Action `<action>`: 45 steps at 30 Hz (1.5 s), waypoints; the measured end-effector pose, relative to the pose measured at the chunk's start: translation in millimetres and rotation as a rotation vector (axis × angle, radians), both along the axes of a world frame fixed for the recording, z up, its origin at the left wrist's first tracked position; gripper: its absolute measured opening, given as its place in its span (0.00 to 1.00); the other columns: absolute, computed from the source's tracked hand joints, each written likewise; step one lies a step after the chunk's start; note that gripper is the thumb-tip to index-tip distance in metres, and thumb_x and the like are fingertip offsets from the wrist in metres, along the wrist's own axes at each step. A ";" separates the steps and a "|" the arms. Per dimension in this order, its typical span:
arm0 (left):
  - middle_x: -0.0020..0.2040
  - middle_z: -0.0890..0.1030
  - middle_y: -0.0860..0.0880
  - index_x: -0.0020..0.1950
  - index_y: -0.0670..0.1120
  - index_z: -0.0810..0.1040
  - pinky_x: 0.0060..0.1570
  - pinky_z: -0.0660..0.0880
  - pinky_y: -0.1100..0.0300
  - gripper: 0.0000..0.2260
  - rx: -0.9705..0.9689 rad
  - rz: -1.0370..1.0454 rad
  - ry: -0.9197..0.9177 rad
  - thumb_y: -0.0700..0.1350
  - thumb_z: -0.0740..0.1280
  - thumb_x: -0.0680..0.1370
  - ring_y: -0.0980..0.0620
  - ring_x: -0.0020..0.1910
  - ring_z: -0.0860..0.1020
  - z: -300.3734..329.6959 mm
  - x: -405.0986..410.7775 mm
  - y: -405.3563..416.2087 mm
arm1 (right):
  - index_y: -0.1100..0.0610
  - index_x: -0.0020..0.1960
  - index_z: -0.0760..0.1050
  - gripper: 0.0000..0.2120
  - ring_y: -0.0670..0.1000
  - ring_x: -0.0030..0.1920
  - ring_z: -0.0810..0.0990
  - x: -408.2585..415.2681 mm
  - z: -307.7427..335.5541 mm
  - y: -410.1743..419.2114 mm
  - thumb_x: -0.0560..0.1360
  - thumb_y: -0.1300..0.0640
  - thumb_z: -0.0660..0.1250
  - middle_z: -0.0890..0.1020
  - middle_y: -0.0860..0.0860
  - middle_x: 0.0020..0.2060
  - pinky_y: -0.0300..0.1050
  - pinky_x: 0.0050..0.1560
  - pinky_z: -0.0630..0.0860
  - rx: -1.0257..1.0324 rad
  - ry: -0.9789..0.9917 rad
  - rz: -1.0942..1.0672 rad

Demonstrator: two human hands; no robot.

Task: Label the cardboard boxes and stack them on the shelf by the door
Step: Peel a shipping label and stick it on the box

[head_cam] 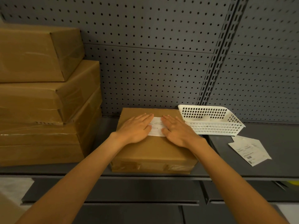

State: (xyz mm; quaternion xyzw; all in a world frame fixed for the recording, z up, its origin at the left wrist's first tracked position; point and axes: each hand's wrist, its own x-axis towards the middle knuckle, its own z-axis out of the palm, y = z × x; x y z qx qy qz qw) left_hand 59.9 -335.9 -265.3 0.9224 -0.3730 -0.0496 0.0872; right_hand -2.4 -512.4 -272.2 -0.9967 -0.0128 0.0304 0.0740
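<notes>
Back wall: dark grey pegboard panels (153, 65), dotted with small holes.
Upright: slotted metal post (217, 62), right of centre.
Floor: pale patch (11, 186), near left.
Light: dim, warm.

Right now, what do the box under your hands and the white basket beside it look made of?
The box: brown cardboard, matte, with glossy tape strips along its front edge. The basket: probably white moulded plastic, judging by its smooth rim and gridded slotted walls.

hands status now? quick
Left hand: open, flat, palm down on the label atop the cardboard box; holding nothing.
Right hand: open, flat, pressing the label's other end; holding nothing.
</notes>
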 end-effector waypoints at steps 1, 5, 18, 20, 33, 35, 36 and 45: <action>0.78 0.46 0.52 0.78 0.49 0.44 0.73 0.43 0.59 0.24 0.019 -0.009 0.022 0.52 0.45 0.83 0.56 0.76 0.45 -2.8 4.1 -3.4 | 0.53 0.78 0.44 0.26 0.44 0.76 0.43 1.3 -0.2 3.4 0.82 0.50 0.45 0.46 0.48 0.78 0.41 0.74 0.38 0.001 -0.005 0.017; 0.78 0.43 0.53 0.77 0.49 0.42 0.73 0.41 0.61 0.24 0.025 -0.005 0.031 0.52 0.43 0.83 0.58 0.76 0.43 -12.1 11.7 -6.5 | 0.52 0.78 0.43 0.26 0.43 0.76 0.43 3.3 -4.4 7.4 0.82 0.52 0.44 0.45 0.47 0.78 0.41 0.75 0.40 0.045 -0.007 0.034; 0.78 0.43 0.56 0.77 0.52 0.43 0.73 0.41 0.60 0.26 0.056 0.041 0.072 0.58 0.45 0.82 0.59 0.76 0.43 -14.1 17.2 20.7 | 0.55 0.78 0.46 0.29 0.46 0.77 0.45 -1.8 -5.8 11.3 0.81 0.45 0.45 0.48 0.49 0.78 0.44 0.75 0.42 0.046 -0.048 -0.114; 0.77 0.43 0.58 0.77 0.54 0.43 0.74 0.41 0.59 0.28 0.056 0.024 0.092 0.61 0.46 0.80 0.61 0.75 0.43 -12.4 19.0 28.6 | 0.55 0.78 0.46 0.29 0.46 0.77 0.46 -0.6 -5.5 9.3 0.81 0.46 0.46 0.48 0.49 0.78 0.44 0.75 0.43 0.051 -0.048 -0.104; 0.77 0.41 0.58 0.77 0.54 0.41 0.73 0.39 0.59 0.30 0.063 0.016 0.063 0.63 0.47 0.79 0.61 0.75 0.41 -14.3 17.9 31.7 | 0.49 0.78 0.46 0.27 0.42 0.76 0.43 -23.3 -7.8 -12.1 0.82 0.44 0.47 0.47 0.44 0.77 0.42 0.74 0.38 0.143 -0.011 -0.033; 0.77 0.42 0.57 0.77 0.54 0.42 0.73 0.39 0.58 0.31 -0.002 0.011 0.114 0.63 0.51 0.79 0.61 0.75 0.41 -11.5 16.4 35.2 | 0.50 0.78 0.47 0.28 0.43 0.76 0.44 -25.1 -7.1 -12.1 0.81 0.43 0.50 0.48 0.45 0.77 0.43 0.75 0.39 0.192 -0.039 -0.050; 0.77 0.43 0.57 0.77 0.54 0.43 0.74 0.39 0.57 0.32 -0.081 0.034 0.150 0.62 0.54 0.78 0.60 0.75 0.42 -10.4 14.1 37.0 | 0.51 0.78 0.48 0.30 0.44 0.76 0.44 -27.9 -7.0 -12.3 0.81 0.42 0.52 0.50 0.45 0.77 0.43 0.75 0.40 0.266 -0.075 -0.078; 0.66 0.72 0.47 0.76 0.49 0.55 0.54 0.70 0.56 0.36 -0.821 0.722 0.878 0.60 0.65 0.74 0.48 0.57 0.74 -16.8 -46.0 67.7 | 0.52 0.73 0.63 0.32 0.52 0.62 0.75 -78.8 -18.2 -9.7 0.74 0.42 0.66 0.73 0.50 0.67 0.48 0.61 0.72 1.298 0.003 -0.627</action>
